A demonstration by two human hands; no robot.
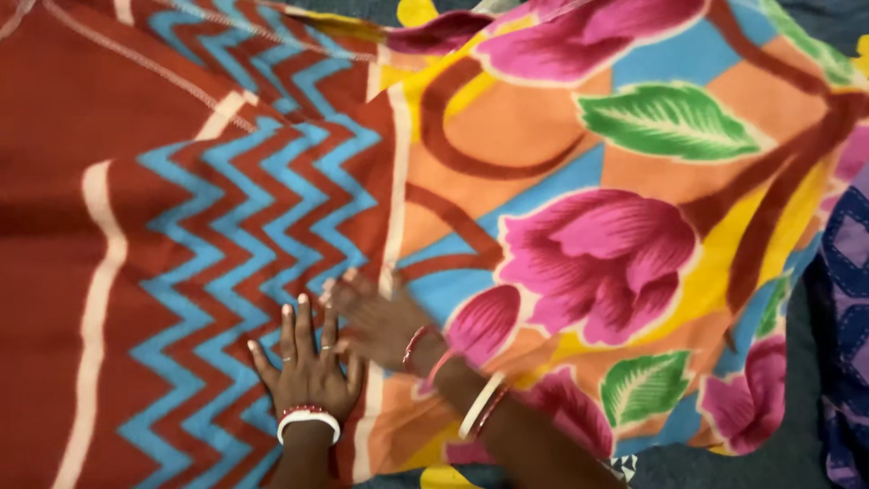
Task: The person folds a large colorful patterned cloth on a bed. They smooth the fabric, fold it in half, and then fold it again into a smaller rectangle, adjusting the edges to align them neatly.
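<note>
both hands (pixel 348 349) flat on patterned cloth (pixel 272 208)

A home, judging by the spread floral bedsheet (pixel 634 226).

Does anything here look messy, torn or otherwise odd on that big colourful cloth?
Nothing looks torn or spilled. The floral cloth lies rumpled, with folds along its top edge. The red zigzag cloth overlaps its edge. The left hand lies flat on the zigzag part; the right hand is blurred beside it.
</note>
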